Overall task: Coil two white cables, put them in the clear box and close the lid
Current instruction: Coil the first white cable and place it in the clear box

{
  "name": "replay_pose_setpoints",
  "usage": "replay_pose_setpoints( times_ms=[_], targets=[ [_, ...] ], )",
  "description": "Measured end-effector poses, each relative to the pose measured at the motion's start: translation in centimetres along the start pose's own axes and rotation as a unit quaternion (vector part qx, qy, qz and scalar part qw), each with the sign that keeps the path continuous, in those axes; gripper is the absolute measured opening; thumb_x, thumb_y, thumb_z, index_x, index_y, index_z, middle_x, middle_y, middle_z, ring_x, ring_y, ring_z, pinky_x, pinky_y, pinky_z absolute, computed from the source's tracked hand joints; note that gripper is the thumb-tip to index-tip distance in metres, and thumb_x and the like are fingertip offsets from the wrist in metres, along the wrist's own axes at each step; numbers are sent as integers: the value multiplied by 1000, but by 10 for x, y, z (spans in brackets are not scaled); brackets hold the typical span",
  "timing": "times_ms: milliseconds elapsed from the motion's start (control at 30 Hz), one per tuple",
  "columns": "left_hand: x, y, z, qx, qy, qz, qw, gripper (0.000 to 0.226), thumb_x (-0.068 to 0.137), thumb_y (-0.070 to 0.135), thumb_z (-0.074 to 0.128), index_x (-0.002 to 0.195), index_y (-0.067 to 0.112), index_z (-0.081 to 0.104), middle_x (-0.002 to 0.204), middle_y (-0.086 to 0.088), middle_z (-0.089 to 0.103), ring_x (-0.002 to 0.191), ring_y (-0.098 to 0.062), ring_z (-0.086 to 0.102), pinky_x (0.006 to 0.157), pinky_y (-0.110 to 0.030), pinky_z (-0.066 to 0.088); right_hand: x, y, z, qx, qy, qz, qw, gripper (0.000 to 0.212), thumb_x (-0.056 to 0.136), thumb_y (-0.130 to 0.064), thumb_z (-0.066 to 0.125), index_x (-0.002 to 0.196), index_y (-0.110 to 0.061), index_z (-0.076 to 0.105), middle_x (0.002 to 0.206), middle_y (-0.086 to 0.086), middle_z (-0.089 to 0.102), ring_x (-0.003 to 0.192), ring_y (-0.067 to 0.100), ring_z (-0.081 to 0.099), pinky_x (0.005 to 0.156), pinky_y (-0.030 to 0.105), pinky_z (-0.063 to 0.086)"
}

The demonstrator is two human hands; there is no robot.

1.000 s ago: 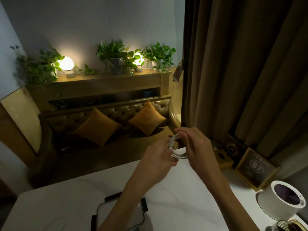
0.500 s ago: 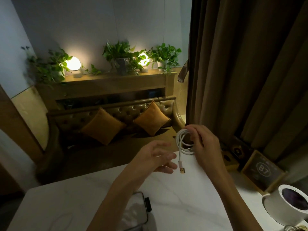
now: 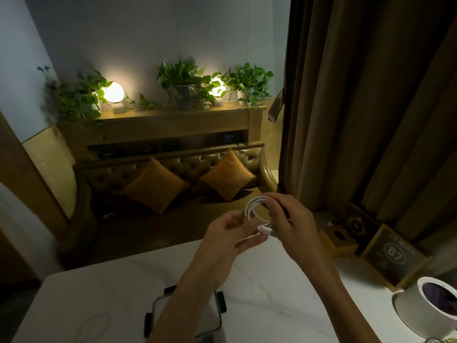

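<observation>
One coiled cable outside clear box

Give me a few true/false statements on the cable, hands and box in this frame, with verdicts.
1. The right hand and left hand both hold the coiled white cable in the air. True.
2. The clear box sits on the table, partly hidden by the left forearm. True.
3. The white cable already lies in the clear box. False: it is held above the table's far edge.
4. The framed sign reads A3. False: it reads B7.
</observation>
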State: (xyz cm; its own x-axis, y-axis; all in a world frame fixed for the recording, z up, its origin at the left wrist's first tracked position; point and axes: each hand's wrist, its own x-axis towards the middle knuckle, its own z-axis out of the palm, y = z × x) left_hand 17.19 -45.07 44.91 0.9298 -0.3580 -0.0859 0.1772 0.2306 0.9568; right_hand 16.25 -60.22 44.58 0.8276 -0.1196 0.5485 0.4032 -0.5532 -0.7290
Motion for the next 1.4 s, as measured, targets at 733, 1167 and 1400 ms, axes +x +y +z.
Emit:
replay_pose_setpoints(
  times_ms=[733,1167,1400],
  targets=[
    [16,-8,-8,109,-137,36,984,39,77,17,72,111,28,57,102,10,72,97,-11,68,79,-20,54,-4,-8,-18,76,-79,81,991,27,98,-17,42,99,-38,59,92,-12,65,78,-4,61,61,10,49],
    [3,-18,13,76,18,121,990,29,87,13,61,113,26,59,110,4,66,102,-15,67,77,-21,57,-17,-12,-14,-1,-115,50,992,28,94,-29,47,103,-56,44,98,-31,53,83,-12,54,65,6,46],
    [13,-10,32,-13,192,-60,980,24,95,43,43,84,25,55,83,0,59,82,-18,58,64,-30,45,-23,-11,-2,-59,-130,26,989,31,97,-24,43,124,-38,43,110,-19,49,94,-24,43,80,-4,34]
  ],
)
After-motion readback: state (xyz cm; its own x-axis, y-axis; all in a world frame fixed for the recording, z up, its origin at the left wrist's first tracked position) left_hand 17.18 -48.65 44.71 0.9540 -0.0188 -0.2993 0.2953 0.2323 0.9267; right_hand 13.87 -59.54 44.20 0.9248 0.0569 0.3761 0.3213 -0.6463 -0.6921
